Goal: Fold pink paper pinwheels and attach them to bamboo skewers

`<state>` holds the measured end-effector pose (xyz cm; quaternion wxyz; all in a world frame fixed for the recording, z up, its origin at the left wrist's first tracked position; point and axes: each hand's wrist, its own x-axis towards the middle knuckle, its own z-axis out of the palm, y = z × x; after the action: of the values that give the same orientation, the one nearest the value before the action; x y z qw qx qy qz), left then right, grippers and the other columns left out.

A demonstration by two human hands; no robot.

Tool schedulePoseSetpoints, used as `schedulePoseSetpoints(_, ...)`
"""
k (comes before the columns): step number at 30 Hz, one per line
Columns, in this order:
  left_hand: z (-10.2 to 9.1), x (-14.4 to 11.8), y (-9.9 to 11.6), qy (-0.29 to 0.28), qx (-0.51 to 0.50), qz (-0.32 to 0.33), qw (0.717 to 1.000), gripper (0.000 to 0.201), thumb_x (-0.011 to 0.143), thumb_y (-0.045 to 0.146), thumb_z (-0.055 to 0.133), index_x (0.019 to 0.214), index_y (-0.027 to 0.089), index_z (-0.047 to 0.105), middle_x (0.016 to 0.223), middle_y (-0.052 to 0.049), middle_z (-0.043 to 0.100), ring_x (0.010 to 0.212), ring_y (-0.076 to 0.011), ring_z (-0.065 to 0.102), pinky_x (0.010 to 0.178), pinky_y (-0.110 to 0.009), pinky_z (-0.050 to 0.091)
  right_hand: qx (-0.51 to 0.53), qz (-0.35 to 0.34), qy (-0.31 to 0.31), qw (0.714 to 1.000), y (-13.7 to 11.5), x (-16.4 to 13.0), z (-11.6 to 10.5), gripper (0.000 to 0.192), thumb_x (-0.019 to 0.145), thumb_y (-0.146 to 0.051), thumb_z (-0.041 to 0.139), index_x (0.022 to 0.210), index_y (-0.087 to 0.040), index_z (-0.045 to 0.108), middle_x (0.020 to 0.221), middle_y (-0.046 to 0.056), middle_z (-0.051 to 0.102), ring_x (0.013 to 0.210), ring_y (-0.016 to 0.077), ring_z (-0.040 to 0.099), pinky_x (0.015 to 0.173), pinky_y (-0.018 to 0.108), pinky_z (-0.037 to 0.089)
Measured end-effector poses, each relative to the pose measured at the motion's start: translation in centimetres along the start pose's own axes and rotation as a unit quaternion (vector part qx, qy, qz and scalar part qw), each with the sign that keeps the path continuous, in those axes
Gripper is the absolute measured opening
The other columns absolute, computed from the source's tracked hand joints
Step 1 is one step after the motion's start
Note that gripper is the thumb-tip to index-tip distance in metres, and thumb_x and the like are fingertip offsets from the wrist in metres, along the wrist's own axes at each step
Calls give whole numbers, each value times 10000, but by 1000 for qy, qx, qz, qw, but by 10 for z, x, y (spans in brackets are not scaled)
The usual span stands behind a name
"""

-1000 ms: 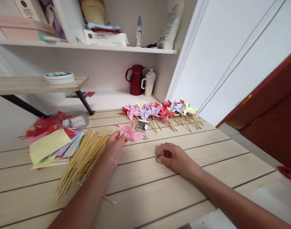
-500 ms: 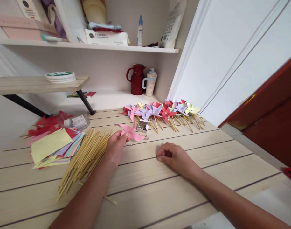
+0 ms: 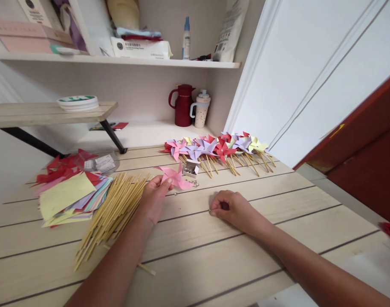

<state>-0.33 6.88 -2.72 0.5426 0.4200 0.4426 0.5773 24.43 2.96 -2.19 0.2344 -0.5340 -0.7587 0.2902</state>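
Observation:
Between thumb and fingers, my left hand (image 3: 156, 192) pinches a pink paper pinwheel (image 3: 174, 176) with no stick on it, just above the table. My right hand (image 3: 228, 205) rests on the table to the right, fingertips pressed together; something tiny may be in the pinch, too small to name. Beyond the pinwheel stands a small open box (image 3: 191, 169) of metal pins, with a few loose pins (image 3: 195, 183) beside it. Left of my left hand lies a heap of thin wooden sticks (image 3: 111, 217).
Finished pinwheels on sticks (image 3: 222, 149) lie in rows at the back. Coloured paper sheets (image 3: 67, 192) and a clear plastic box (image 3: 102, 163) are at the left. A red jug (image 3: 183, 105) and a cup (image 3: 201, 110) stand behind. A raised wooden stand (image 3: 54, 113) overhangs the left.
Both hands keep their places and grips. The view has shifted very slightly; nothing else has visibly moved.

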Motion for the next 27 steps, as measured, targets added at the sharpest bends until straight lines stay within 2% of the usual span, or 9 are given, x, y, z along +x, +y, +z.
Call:
schedulePoseSetpoints(12, 0, 0, -1, -7, 22, 3, 1000, 211, 714, 349, 759, 774, 163, 680, 714, 4, 623, 723, -146, 556, 775, -269, 425, 21, -16, 20, 999, 1, -3, 2, 91, 778, -209, 677, 690, -213, 655, 721, -8, 662, 662, 148, 572, 629, 268, 427)
schedulePoseSetpoints(16, -2, 2, -3, -15, 33, 8, 999, 207, 720, 362, 752, 767, 171, 687, 702, 7, 614, 718, -149, 553, 761, -264, 420, 36, -12, 26, 999, 3, -3, 3, 23, 770, -206, 689, 765, -225, 699, 737, -8, 662, 673, 151, 587, 650, 272, 449)
schedulePoseSetpoints(27, -1, 0, -2, -23, 78, 12, 997, 224, 745, 374, 736, 832, 168, 719, 747, -20, 664, 752, -177, 591, 764, -274, 423, 40, -18, 39, 998, 5, -5, 6, 90, 778, -211, 702, 856, -239, 738, 749, 0, 650, 709, 161, 605, 666, 277, 463)
